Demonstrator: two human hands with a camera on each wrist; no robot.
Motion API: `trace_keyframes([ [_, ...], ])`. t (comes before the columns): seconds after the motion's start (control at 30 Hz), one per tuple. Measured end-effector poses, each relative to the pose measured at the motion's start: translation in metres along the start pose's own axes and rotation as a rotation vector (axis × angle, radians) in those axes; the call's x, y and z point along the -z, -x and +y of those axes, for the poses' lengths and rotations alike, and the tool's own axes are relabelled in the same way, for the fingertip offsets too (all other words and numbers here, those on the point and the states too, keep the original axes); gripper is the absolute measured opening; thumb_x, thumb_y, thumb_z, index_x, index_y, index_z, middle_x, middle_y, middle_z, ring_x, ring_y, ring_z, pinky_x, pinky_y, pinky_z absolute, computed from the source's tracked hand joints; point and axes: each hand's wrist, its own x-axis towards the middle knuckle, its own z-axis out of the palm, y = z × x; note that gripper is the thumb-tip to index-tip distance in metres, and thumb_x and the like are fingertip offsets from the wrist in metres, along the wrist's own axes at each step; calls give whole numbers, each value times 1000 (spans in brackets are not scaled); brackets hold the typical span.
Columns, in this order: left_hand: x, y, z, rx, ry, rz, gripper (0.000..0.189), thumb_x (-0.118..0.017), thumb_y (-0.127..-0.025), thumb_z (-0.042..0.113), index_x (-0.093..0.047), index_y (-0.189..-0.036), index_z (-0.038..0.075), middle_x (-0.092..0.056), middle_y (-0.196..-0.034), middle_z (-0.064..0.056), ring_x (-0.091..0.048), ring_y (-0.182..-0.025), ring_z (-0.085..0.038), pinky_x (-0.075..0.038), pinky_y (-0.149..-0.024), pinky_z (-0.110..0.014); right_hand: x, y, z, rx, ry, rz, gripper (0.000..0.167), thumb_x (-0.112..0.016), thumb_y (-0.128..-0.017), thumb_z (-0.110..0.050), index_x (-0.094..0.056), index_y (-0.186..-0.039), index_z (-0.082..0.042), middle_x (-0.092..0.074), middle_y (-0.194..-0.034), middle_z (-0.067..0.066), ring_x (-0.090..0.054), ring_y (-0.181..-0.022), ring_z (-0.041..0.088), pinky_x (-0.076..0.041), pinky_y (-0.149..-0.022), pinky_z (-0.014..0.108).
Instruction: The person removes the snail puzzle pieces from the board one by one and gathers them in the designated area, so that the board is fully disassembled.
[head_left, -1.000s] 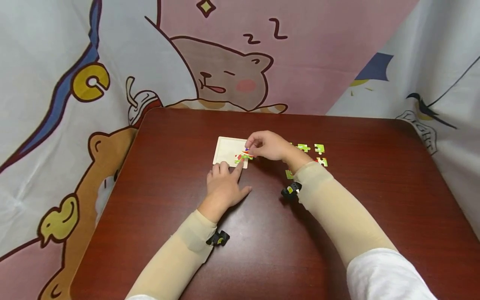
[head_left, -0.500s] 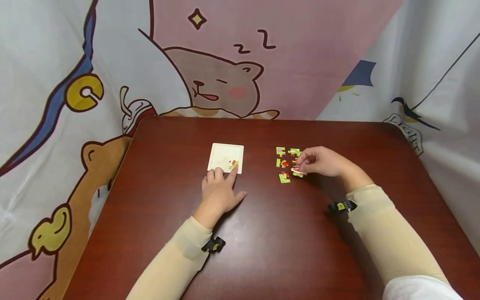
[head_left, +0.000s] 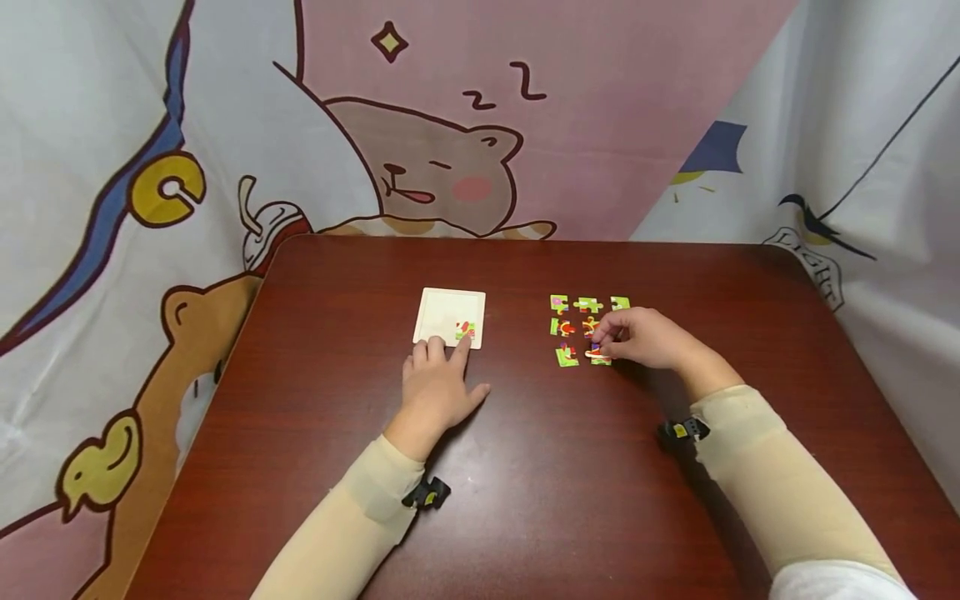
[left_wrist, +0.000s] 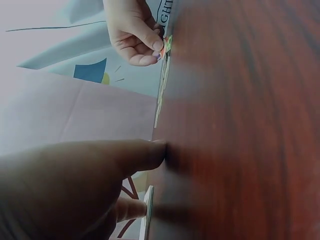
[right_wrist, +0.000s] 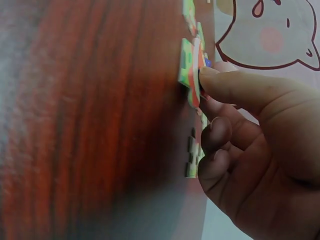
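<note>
A pale square puzzle tray [head_left: 437, 308] lies left of centre on the table. One red-and-green puzzle piece [head_left: 465, 328] sits in its near right corner. My left hand [head_left: 435, 392] rests at the tray's near edge, fingers spread and fairly straight, with the index fingertip at that piece. To the right, my right hand [head_left: 645, 337] pinches a puzzle piece [right_wrist: 195, 75] with red, white and blue on it between thumb and fingertips. It is low over the near right of the loose pieces, overlapping a green-edged piece [right_wrist: 185, 62] in the right wrist view.
Several loose puzzle pieces [head_left: 566, 327] lie in rough rows right of the tray, with a gap of bare table between. The dark red wooden table [head_left: 540, 475] stretches to a curtain [head_left: 600, 125] printed with cartoon animals behind it.
My right hand has moved right from the tray to the loose pieces, carrying the red, white and blue piece, then lowered slightly. The left hand has stayed at the tray; the head view has shifted.
</note>
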Motion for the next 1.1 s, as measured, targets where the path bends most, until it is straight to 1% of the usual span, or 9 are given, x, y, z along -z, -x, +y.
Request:
trace_keyframes([
  [0.1,0,0,-2,-12,11,25,87,-69,-95,65,-41,-166,25,-41,-144,-20,-38,-132,-41,-42,-104,-54,-3,-1,-2,0,18,18,13,-82,-92,-3,-78,-99,-13,-76,-93,-5,-63,-81,16,-50,-74,34],
  [0.17,0,0,-2,-24,23,36,86,-71,-94,64,-43,-165,23,-39,-147,-20,-39,-133,-42,-43,-103,-55,-4,2,-1,5,25,38,13,-82,-91,-3,-78,-99,-13,-76,-95,-4,-63,-83,16,-50,-75,35],
  [0.33,2,1,-9,-68,47,57,84,-73,-95,60,-48,-161,15,-41,-150,-22,-42,-134,-43,-46,-102,-56,-7,7,3,30,31,99,15,-83,-90,0,-78,-98,-12,-74,-91,-4,-62,-79,15,-49,-71,31],
  [0.43,4,-1,-18,-107,107,68,81,-75,-95,55,-50,-159,12,-43,-149,-25,-43,-133,-44,-46,-101,-58,-8,8,5,55,22,110,15,-82,-90,0,-78,-98,-12,-73,-90,-5,-60,-75,15,-49,-68,30],
  [0.57,11,-3,-32,-157,209,75,75,-75,-96,49,-54,-156,9,-42,-152,-27,-41,-136,-46,-43,-104,-61,-10,7,8,64,33,110,16,-83,-90,0,-77,-98,-14,-73,-89,-6,-59,-74,15,-49,-68,31],
  [0.63,14,-3,-41,-170,225,84,71,-75,-97,47,-56,-154,8,-42,-153,-27,-40,-138,-46,-42,-106,-61,-10,6,8,55,42,107,17,-83,-90,0,-77,-98,-15,-73,-90,-6,-60,-75,15,-49,-70,32],
  [0.73,18,-2,-55,-172,213,95,67,-75,-98,44,-60,-150,5,-45,-154,-27,-41,-140,-47,-41,-110,-61,-12,3,8,43,54,93,18,-83,-90,-1,-76,-98,-16,-72,-90,-7,-61,-78,15,-50,-72,33],
  [0.9,21,-3,-72,-173,191,73,62,-73,-101,38,-61,-147,0,-53,-151,-24,-49,-140,-44,-43,-114,-56,-15,1,8,45,60,93,18,-82,-90,0,-76,-98,-16,-71,-90,-7,-61,-80,15,-50,-73,34],
  [1.1,22,-6,-76,-169,196,23,60,-71,-102,37,-60,-150,2,-54,-153,-19,-50,-142,-40,-42,-116,-53,-15,1,8,42,56,99,17,-82,-90,-1,-77,-99,-15,-72,-92,-6,-63,-82,15,-51,-75,35],
])
